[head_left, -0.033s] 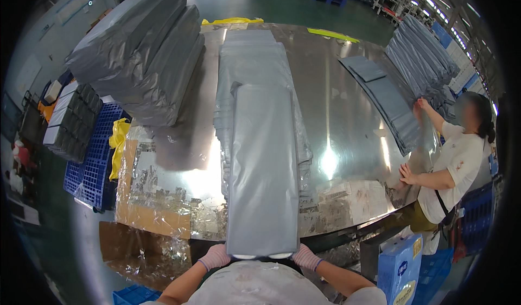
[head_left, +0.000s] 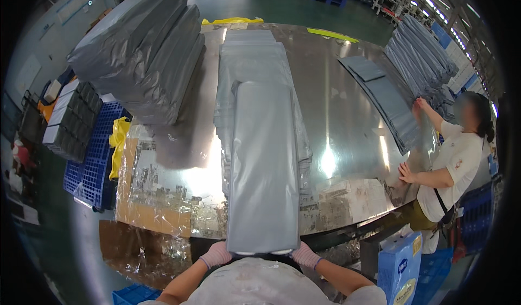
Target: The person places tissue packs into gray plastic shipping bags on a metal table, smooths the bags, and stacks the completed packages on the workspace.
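A long stack of grey plastic bags (head_left: pixel 263 169) lies lengthwise in front of me, its near end sticking out past the table's front edge. Striped pink gloves cover both hands. At the near left corner of this stack, my left hand (head_left: pixel 216 254) is closed on it; my right hand (head_left: pixel 306 255) is closed on the near right corner. The fingertips are partly hidden by the bags. Beneath and beyond lies a wider pile of grey bags (head_left: pixel 255 60), its layers unevenly fanned along both sides.
Tall bundles of grey bags (head_left: pixel 141 55) stand on the metal table (head_left: pixel 353 142) at the left. At the right, a co-worker (head_left: pixel 453 158) has both hands by another grey stack (head_left: pixel 382 98). A cardboard box (head_left: pixel 130 250) sits below the front edge; a blue package (head_left: pixel 399 267) stands near my right arm.
The near end of the held stack and both my hands sit very slightly farther forward. My grip looks the same.
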A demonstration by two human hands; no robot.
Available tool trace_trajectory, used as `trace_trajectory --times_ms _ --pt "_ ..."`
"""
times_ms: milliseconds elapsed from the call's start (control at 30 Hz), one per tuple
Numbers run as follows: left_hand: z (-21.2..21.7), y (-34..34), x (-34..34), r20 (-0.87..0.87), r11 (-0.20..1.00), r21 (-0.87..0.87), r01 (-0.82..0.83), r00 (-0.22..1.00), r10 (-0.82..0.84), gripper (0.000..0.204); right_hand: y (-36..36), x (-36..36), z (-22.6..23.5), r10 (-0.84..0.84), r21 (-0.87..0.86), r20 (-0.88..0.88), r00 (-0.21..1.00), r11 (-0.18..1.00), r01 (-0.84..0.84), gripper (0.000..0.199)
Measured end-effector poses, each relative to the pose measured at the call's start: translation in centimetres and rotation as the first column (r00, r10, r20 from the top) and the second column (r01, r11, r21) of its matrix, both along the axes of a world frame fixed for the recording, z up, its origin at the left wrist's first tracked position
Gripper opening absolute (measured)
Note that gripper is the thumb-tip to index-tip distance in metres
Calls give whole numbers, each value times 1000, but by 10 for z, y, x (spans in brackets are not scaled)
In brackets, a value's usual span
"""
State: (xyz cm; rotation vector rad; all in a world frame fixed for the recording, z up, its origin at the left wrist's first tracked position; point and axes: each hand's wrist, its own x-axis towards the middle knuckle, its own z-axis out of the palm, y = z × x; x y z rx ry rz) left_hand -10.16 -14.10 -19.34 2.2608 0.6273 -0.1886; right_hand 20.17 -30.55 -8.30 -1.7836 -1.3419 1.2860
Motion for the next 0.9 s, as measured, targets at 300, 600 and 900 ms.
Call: trace_trajectory --times_ms 300,600,900 --pt "62 19 80 427 896 442 -40 888 -172 27 59 -68 -17 -245 222 277 929 957 187 32" --pt "136 41 -45 -221 758 -351 -550 835 504 21 -50 -12 -36 -620 -225 -59 782 772 595 6" --pt "172 1 59 68 971 -227 -81 993 99 23 2 -25 -25 -493 -125 9 870 863 490 17"
